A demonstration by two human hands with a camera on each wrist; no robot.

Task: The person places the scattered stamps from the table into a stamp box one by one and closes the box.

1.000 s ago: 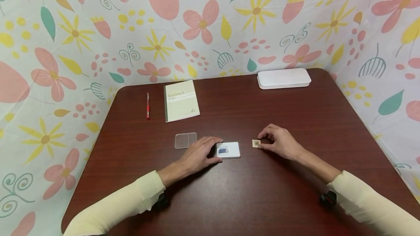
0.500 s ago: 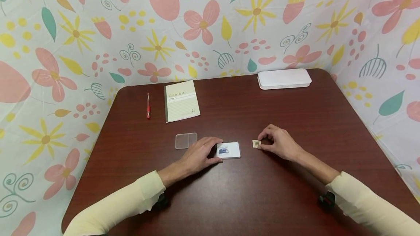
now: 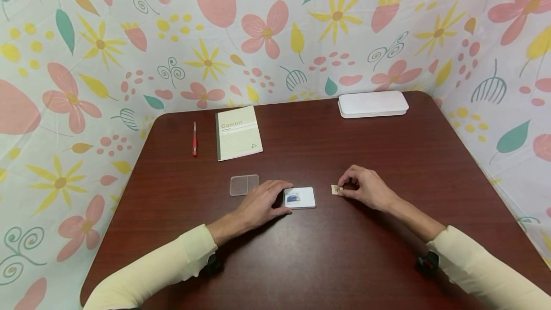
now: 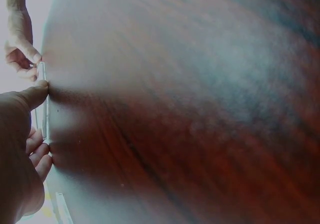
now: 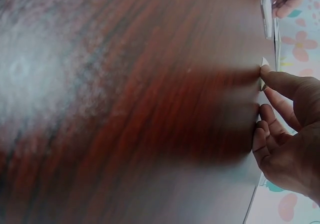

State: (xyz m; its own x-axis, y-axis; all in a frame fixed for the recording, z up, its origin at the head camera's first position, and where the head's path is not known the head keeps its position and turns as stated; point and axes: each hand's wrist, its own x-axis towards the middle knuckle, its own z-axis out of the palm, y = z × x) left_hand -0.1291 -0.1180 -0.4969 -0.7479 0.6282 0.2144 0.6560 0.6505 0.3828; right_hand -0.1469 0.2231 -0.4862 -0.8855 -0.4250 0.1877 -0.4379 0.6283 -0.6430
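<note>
My left hand (image 3: 262, 202) holds a small flat case (image 3: 306, 197) by its left end, thumb on the near edge and fingers at the far edge. Inside the case lies a white card, and a stamp with a blue picture (image 3: 293, 198) shows on its left part. To the right, my right hand (image 3: 370, 188) pinches a small cream stamp (image 3: 335, 189) between thumb and index finger at its right side. In the right wrist view this stamp (image 5: 264, 61) stands tilted, one edge off the table. A clear plastic lid (image 3: 238, 185) lies left of the case, beside my left hand.
Farther back on the dark wooden table (image 3: 292, 262) are a red pen (image 3: 194, 140) and a notebook (image 3: 239, 133) with "Gambit" on its cover. At the back right sits a white oblong box (image 3: 372, 104). A flower-patterned curtain (image 3: 275, 37) rises behind the table's edge.
The cream stamp under my right fingers has tilted, showing a narrower face than before. My left hand and the case have stayed where they were.
</note>
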